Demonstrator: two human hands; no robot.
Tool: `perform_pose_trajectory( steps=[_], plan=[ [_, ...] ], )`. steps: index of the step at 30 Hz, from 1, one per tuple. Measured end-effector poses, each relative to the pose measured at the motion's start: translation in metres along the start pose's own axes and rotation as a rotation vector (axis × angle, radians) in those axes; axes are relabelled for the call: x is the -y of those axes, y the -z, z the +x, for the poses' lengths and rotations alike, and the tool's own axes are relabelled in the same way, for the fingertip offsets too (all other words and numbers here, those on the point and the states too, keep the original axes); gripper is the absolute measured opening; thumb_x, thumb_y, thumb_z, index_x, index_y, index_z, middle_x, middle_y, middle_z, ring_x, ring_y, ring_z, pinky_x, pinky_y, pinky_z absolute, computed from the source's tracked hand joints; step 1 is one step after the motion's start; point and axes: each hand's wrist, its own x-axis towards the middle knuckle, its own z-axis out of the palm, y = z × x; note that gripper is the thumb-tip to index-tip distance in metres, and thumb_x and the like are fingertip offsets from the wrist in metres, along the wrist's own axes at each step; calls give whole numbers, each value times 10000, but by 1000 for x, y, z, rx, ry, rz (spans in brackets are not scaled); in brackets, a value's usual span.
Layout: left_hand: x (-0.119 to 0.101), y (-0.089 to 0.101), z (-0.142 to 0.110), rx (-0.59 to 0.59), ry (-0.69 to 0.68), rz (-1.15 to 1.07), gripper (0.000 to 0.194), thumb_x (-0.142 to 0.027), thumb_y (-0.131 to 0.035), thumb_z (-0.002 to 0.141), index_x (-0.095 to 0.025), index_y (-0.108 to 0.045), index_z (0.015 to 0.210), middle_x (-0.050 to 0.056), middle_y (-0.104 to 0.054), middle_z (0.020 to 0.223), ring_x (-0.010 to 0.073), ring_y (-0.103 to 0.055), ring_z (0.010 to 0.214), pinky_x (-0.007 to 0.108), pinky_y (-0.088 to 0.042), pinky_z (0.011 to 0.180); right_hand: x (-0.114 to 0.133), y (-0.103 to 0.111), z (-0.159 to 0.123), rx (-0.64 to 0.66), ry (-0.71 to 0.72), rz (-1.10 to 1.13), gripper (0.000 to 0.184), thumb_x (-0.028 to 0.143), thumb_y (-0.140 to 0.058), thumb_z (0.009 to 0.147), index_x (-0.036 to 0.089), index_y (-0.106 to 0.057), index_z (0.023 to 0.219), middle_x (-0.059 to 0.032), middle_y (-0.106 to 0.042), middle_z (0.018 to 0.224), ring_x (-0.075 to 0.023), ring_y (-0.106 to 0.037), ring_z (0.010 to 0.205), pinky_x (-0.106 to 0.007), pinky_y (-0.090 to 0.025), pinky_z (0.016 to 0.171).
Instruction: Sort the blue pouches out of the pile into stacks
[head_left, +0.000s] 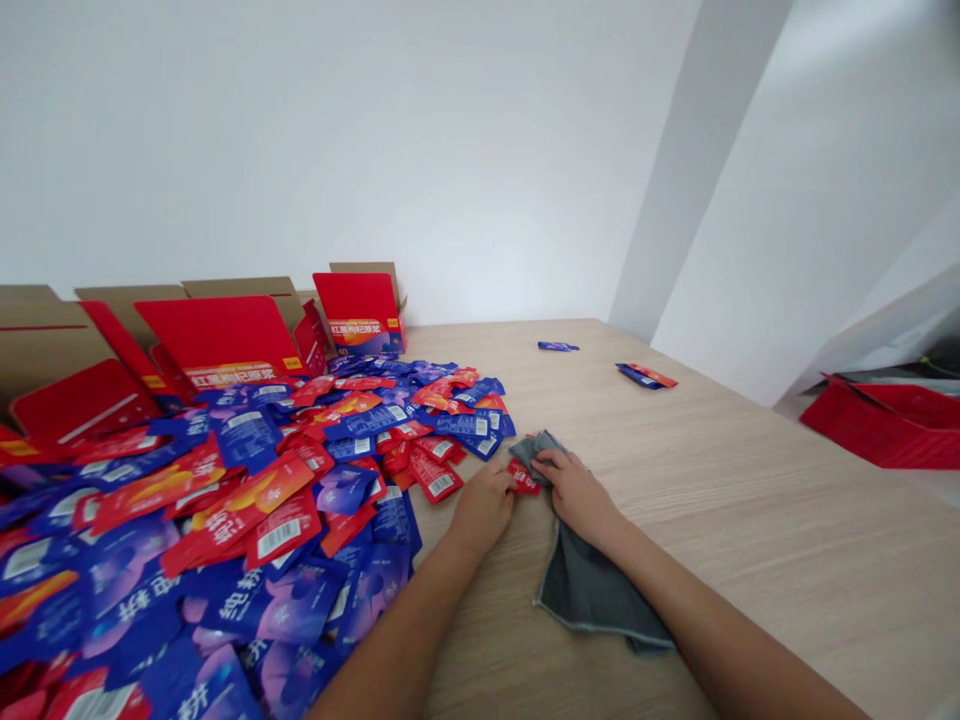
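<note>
My left hand (484,505) and my right hand (574,490) meet over a small red sachet (523,478) on the wooden table (735,500). Both pinch the sachet with fingers closed. My right hand also presses on a grey cloth (592,590) that lies under my wrist and folds up over the sachet's far side. A large heap of red and blue sachets (247,500) spreads across the table just left of my left hand.
Open red and brown cardboard boxes (225,335) stand behind the heap along the white wall. Two stray sachets (645,375) and another (557,346) lie at the far side of the table. A red box (877,420) sits beyond the right edge.
</note>
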Motion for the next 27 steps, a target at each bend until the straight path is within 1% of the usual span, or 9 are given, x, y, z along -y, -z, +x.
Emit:
perform_pose_trajectory(
  steps=[6, 10, 14, 16, 18, 20, 22, 24, 27],
  plan=[
    [1, 0, 4, -218, 221, -532, 133, -60, -555, 688, -187, -595, 683, 22, -632, 832, 186, -598, 807, 348, -488, 781, -30, -4, -5, -81, -133, -155, 454, 23, -418, 751, 177, -656, 1106, -127, -613, 1124, -259, -523, 979, -375, -466, 852],
    [0, 27, 13, -328, 267, -784, 11, -169, -555, 747, -177, -553, 741, 44, -679, 835, 188, -660, 785, 348, -529, 759, -33, -6, -6, -108, -159, -96, 482, 8, -405, 728, 153, -653, 1116, -137, -608, 1144, -265, -519, 1026, -387, -466, 876],
    [-1, 77, 19, -788, 120, -990, 118, -229, -623, 739, -172, -531, 786, 51, -686, 899, 191, -658, 921, 388, -477, 911, -28, -1, -1, -33, -83, 150, 545, -20, -387, 641, 150, -675, 1071, -114, -626, 1128, -234, -531, 1069, -396, -425, 962],
    [0, 97, 20, -1073, 10, -918, 190, -237, -661, 722, -174, -522, 835, 66, -660, 1021, 191, -626, 1013, 395, -435, 968, -15, 6, -1, 48, 51, 328, 579, -17, -392, 587, 176, -685, 1048, -87, -638, 1121, -215, -542, 1072, -398, -410, 983],
    [-1, 105, 20, -1232, -25, -857, 306, -225, -690, 699, -189, -504, 939, 87, -572, 1207, 193, -595, 1077, 380, -422, 984, 5, 15, -4, 147, 233, 493, 601, -10, -402, 570, 202, -679, 1060, -65, -639, 1134, -203, -544, 1078, -392, -411, 977],
    [-4, 98, 20, -1214, 24, -853, 424, -227, -690, 703, -217, -463, 1061, 104, -451, 1345, 200, -577, 1110, 352, -437, 963, 27, 24, -9, 220, 389, 593, 574, 9, -441, 619, 225, -654, 1106, -52, -626, 1165, -199, -534, 1091, -389, -408, 973],
    [-9, 79, 19, -1049, 81, -867, 438, -264, -651, 743, -227, -437, 1124, 118, -415, 1373, 211, -575, 1114, 340, -456, 934, 42, 32, -14, 249, 456, 637, 483, 86, -512, 716, 237, -618, 1162, -56, -602, 1207, -204, -517, 1117, -391, -398, 981],
    [-15, 53, 16, -796, 112, -852, 389, -307, -586, 793, -218, -437, 1141, 126, -474, 1319, 216, -591, 1085, 354, -466, 918, 46, 33, -16, 213, 425, 674, 384, 212, -534, 809, 234, -598, 1187, -73, -588, 1226, -204, -509, 1132, -387, -398, 984],
    [-19, 16, 8, -434, 176, -749, 348, -314, -524, 825, -205, -468, 1151, 125, -545, 1253, 218, -597, 1064, 379, -445, 947, 26, 20, -7, 17, 215, 726, 321, 306, -421, 898, 217, -628, 1126, -92, -624, 1149, -193, -549, 1082, -378, -426, 956]
  ],
)
